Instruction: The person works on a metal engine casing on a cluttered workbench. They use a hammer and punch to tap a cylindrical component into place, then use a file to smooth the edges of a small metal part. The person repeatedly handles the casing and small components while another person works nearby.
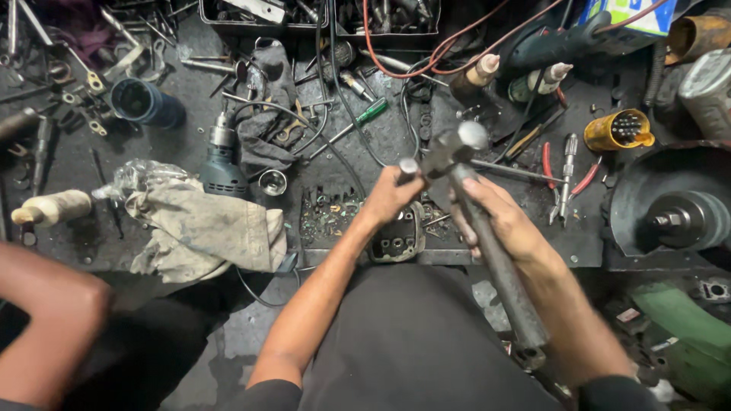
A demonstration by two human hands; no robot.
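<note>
Hammer over punch at the counter (190, 320).
My right hand (499, 217) grips the hammer (487, 243); my left hand (392, 196) pinches a steel punch (408, 167) above a metal block (397, 240).

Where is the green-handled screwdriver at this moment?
In the head view, the green-handled screwdriver lies on the workbench above the left hand, right of the dark rag.
</note>
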